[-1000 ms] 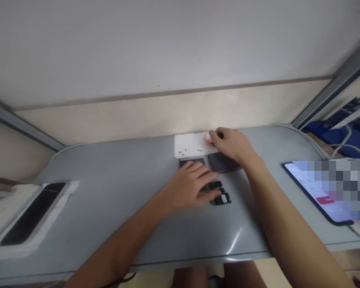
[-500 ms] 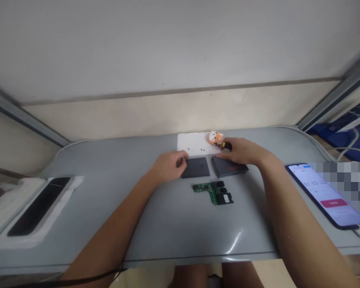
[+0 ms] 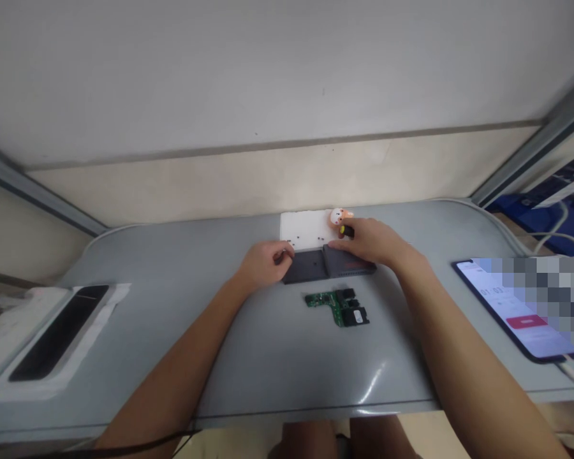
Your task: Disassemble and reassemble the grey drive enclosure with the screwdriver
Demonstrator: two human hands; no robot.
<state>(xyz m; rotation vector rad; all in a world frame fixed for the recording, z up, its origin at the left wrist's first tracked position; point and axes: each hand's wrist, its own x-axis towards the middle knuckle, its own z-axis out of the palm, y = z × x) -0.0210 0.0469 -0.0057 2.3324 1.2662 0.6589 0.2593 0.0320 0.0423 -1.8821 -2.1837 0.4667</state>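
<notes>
My right hand (image 3: pixel 375 239) is closed around a screwdriver (image 3: pixel 347 231) with a black and yellow handle. Its fingers also rest at the top of a dark casing half (image 3: pixel 349 262). Edge to edge with that piece lies a second, flatter dark casing half (image 3: pixel 306 266). At its upper left corner is my left hand (image 3: pixel 265 264), fingers curled together; what they pinch, if anything, is hidden. Nearer me lies a green circuit board (image 3: pixel 337 307) with black connectors. Behind the casing, several tiny dark screws (image 3: pixel 298 237) lie on a white sheet (image 3: pixel 301 223).
An orange and white animal figure (image 3: pixel 337 217) stands on the sheet's right end. To the right lies a lit phone (image 3: pixel 521 319) with a cable. A black phone-like slab (image 3: pixel 60 335) lies on white paper at left. A wall closes off the table's (image 3: pixel 268 357) back.
The right casing half has moved left against the flatter one, with my right hand and the screwdriver. More small screws now show on the sheet's left side, by my left hand.
</notes>
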